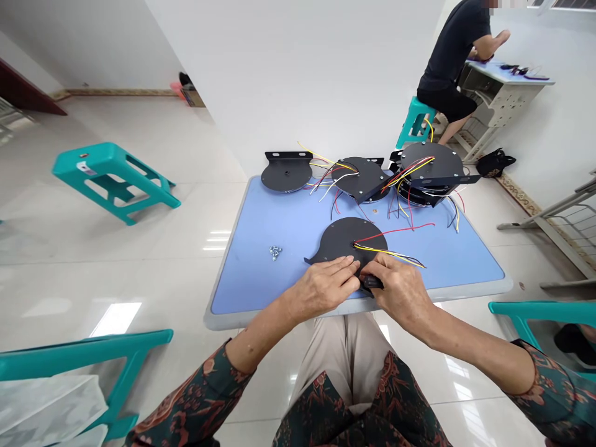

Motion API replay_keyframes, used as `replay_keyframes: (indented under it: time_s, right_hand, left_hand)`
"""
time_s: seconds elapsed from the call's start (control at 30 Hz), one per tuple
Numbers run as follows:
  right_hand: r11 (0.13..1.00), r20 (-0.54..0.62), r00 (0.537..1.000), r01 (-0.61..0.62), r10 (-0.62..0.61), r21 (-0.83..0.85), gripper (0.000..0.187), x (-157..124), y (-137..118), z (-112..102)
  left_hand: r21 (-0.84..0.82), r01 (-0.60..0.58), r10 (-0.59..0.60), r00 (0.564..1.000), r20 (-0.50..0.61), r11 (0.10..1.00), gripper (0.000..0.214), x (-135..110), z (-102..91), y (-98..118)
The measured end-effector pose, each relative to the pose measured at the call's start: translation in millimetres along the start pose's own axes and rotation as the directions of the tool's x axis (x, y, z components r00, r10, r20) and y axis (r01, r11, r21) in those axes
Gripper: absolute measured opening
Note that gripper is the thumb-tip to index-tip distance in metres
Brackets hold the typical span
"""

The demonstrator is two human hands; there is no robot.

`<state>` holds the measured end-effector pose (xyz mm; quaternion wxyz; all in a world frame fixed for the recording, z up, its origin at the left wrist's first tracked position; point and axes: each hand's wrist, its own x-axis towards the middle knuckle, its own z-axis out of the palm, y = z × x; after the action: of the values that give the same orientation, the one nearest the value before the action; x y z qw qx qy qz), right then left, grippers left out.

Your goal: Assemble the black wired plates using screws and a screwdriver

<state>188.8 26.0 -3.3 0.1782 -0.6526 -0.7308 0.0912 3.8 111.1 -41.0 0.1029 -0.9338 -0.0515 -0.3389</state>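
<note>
**In hand:** I read the work as being at the near edge of one round black metal plate (338,239), which lies flat on the worktop (251,279) by its front rim.

**Left hand (323,288):** open, fingers spread and pressed down on the plate.

**Right hand (400,292):** fingers closed in a pinch on a small black piece (372,283) at the plate's rim; its exact form is hidden by the fingers.

**Wires:** one bundle of red, yellow and dark wires (391,251) runs from the plate's centre across the worktop, to the right of the hands.

**Fasteners:** one small heap of silver nuts (275,252) lies on the worktop, left of the plate and within reach of the left hand; I cannot count them singly.

**Plates, counted:** I count at least five. Beyond the held one are a plate with a black bracket (286,172), a wired plate (358,177) and a stack of at least two (431,161) at the far edge; the stack's lower layers are hidden.

**Seats:** I count four teal plastic stools or chairs, one a tipped stool (112,174) on the floor.

**Far:** a co-worker (451,62) sits on one teal stool (416,121) at a white desk (505,99); a black bag (495,162) lies on the floor.
</note>
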Motion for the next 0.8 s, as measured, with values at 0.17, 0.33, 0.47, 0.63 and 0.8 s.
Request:
replay_keyframes:
  time_s: [0.17,0.33,0.47,0.63,0.8]
  right_hand:
    - [0.999,0.023,1.000,-0.016,0.015,0.029,0.014,4,2,-4]
    - [0.881,0.046,0.990,-0.141,0.135,0.452,0.020,8,7,-37]
    - [0.445,-0.006,0.994,-0.043,0.109,0.895,0.034,12,0,-49]
    - [0.119,-0.184,0.974,0.169,0.132,0.978,0.029,19,-13,-22]
    - [0.113,-0.252,0.953,0.235,0.166,0.965,0.033,22,-17,-3]
  left_hand:
    - [0.003,-0.003,0.003,1.000,0.026,1.000,0.025,1,0.0,0]
    - [-0.002,0.010,-0.010,1.000,0.005,1.000,0.025,-1,1.7,0]
    - [0.007,0.004,-0.004,1.000,0.007,1.000,0.022,0,0.3,0]
    - [-0.004,0.002,-0.002,1.000,0.000,1.000,0.022,1,-0.3,0]
    - [0.009,0.003,-0.003,1.000,0.008,1.000,0.023,0,0.4,0]
